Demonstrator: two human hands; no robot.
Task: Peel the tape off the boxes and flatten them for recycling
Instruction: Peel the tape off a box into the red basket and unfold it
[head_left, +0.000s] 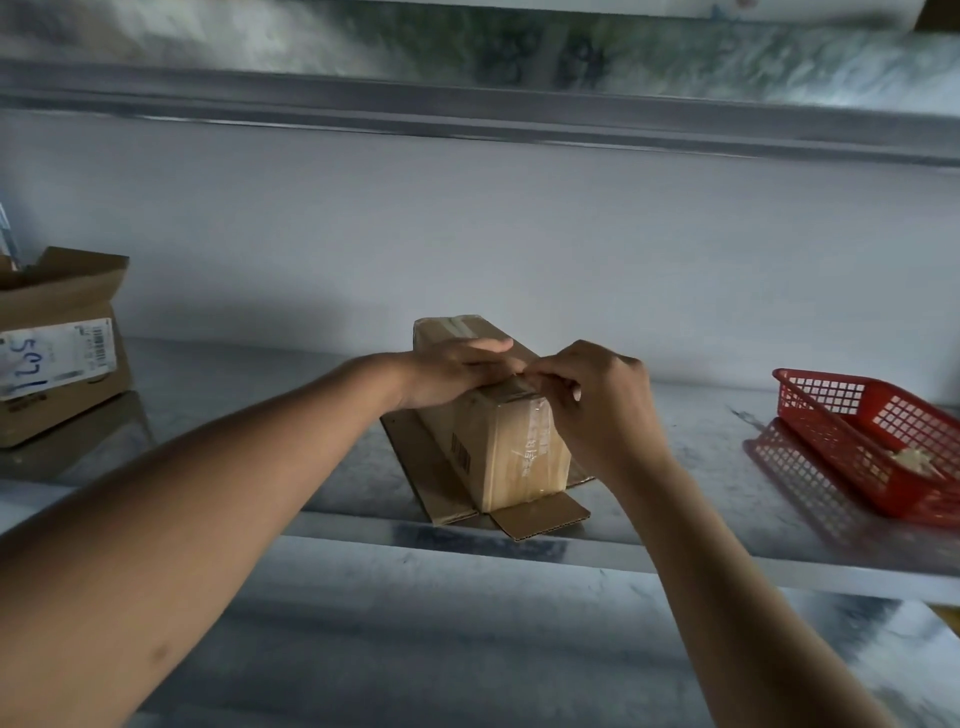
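Two bare forearms are reaching in over the front edge of a metal shelf (727, 551). The left hand (457, 374) is lying flat, fingers straight, pressing down on top of a long brown box (498, 447). The right hand (597, 400) is curling its grip together, pinching the clear tape (519, 385) at the box's near top edge. The box is standing mid-shelf, its bottom flaps splaying outward, tape glinting across its end. A red basket (862, 441) is sitting to the right, another labelled box (57, 353) to the left, beneath an upper shelf.

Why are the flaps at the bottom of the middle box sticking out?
They are spread open: the box stands on its own flaps, lying flat on the shelf.
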